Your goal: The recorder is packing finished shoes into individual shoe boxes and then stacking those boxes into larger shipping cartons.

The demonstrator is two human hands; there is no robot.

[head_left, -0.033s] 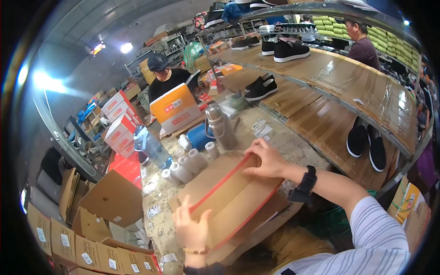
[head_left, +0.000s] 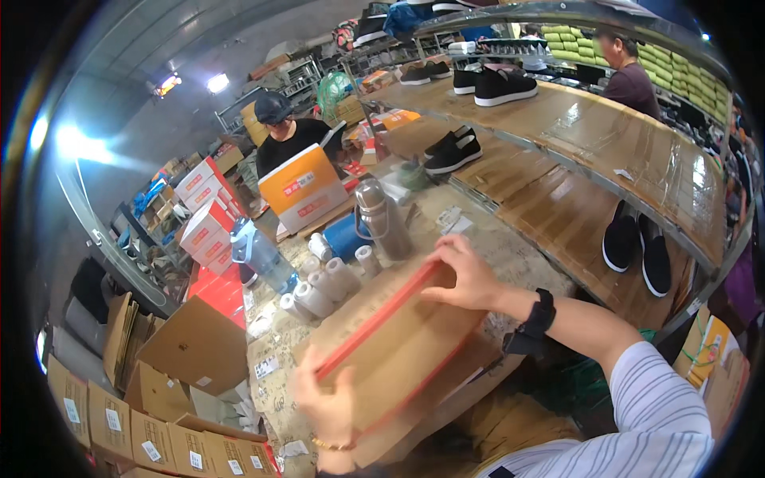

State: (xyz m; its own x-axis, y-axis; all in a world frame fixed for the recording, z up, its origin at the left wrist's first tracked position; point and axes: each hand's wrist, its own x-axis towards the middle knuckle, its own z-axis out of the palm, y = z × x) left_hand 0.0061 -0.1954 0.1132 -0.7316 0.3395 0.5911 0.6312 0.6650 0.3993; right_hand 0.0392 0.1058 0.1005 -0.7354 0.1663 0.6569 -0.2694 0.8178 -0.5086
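One carton (head_left: 406,334) shifted between left hand (head_left: 325,401) and right hand (head_left: 468,279).

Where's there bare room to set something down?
Largely bare: the upper shelf, right of the black shoes; the lower shelf, between its shoe pairs. Crowded: the table left of the flask, with white rolls and a bottle; red-edged cardboard spans left hand to right hand.

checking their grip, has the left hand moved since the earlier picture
Yes, slightly: the left hand has shifted leftward, closer to the white label on its left.
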